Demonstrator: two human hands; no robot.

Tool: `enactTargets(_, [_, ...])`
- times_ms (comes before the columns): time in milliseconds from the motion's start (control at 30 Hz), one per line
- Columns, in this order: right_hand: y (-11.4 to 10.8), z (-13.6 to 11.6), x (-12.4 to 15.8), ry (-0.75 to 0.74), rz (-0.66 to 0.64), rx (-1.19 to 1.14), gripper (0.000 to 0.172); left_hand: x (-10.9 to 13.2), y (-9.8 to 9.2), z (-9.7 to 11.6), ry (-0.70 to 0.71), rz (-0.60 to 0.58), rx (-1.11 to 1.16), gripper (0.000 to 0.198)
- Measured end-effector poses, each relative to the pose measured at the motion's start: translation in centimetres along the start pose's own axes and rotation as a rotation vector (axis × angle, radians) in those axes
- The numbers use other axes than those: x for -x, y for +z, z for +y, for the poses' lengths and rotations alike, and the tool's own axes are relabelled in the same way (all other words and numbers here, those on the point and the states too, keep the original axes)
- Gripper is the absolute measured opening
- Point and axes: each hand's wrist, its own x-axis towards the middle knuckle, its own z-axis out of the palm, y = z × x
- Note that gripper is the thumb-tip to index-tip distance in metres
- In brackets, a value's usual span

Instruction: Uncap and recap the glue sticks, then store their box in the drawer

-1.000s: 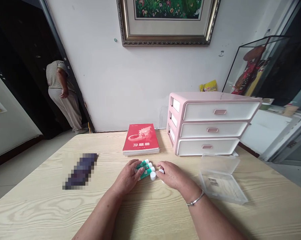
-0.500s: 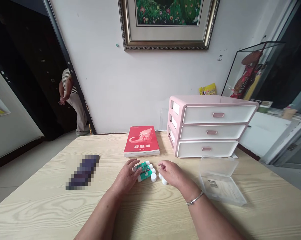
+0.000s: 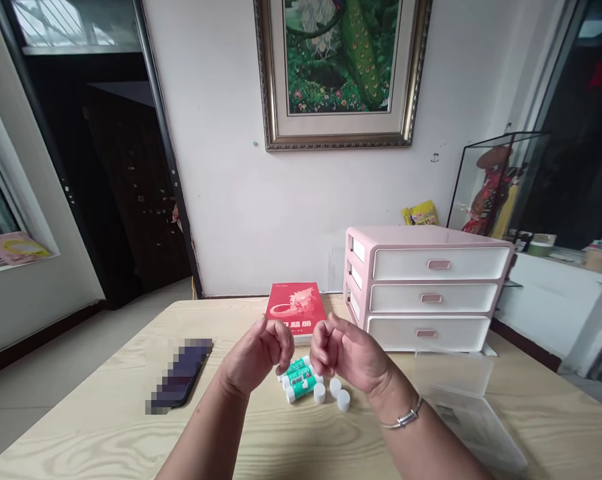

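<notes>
My left hand [image 3: 262, 352] is raised above the table with its fingers loosely curled and nothing in it. Facing it, my right hand [image 3: 348, 353] is lifted too, its fingers bent, apart from the thumb, and holding nothing. Below and between them, green-and-white glue sticks [image 3: 303, 385] lie side by side; my left fingertips overlap part of them in view. To their right, three white caps [image 3: 343, 400] stand on the wooden table [image 3: 291, 440]. Behind the hands lies a red book [image 3: 297, 307], its front edge partly covered by them.
A pink-and-white drawer unit [image 3: 433, 297] stands at the back right. Before it lies a clear plastic case [image 3: 481, 420] with its lid open, partly behind my right forearm. A dark, pixelated phone-like object [image 3: 183, 377] rests on the left. A framed picture [image 3: 338, 142] hangs on the wall.
Both hands have risen off the glue sticks and caps and now hover over them, curled. The camera has tilted up. The person in the doorway is mostly out of sight.
</notes>
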Motion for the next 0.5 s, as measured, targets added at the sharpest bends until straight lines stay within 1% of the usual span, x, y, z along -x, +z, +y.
enactTargets(67, [0.6, -0.8, -0.6, -0.007, -0.210, -0.152, 0.065, -0.5, 1.0, 0.8, 0.021, -0.145, 0.143, 0.069])
enactTargets(133, [0.7, -0.9, -1.2, -0.028, -0.407, -0.261, 0.074, -0.7, 2.0, 1.2, 0.029, -0.273, 0.244, 0.080])
enactTargets(200, [0.7, -0.4, -1.8, -0.032, -0.552, -0.332, 0.079, -0.8, 2.7, 1.3, 0.009, -0.381, 0.308, 0.085])
enactTargets(267, [0.5, 0.3, -2.4, -0.028, -0.639, -0.371, 0.082, -0.8, 2.9, 1.1, -0.026, -0.439, 0.344, 0.087])
enactTargets(333, [0.1, 1.1, -2.9, -0.031, -0.697, -0.399, 0.083, -0.9, 2.6, 0.7, -0.064, -0.445, 0.368, 0.087])
enactTargets(433, [-0.5, 2.2, -3.5, -0.059, -0.772, -0.460, 0.083, -1.1, 1.5, -0.1, -0.114, -0.444, 0.398, 0.085])
enactTargets(500, [-0.9, 2.7, -3.9, -0.076, -0.784, -0.506, 0.082, -1.3, 0.6, -0.7, -0.146, -0.441, 0.407, 0.083])
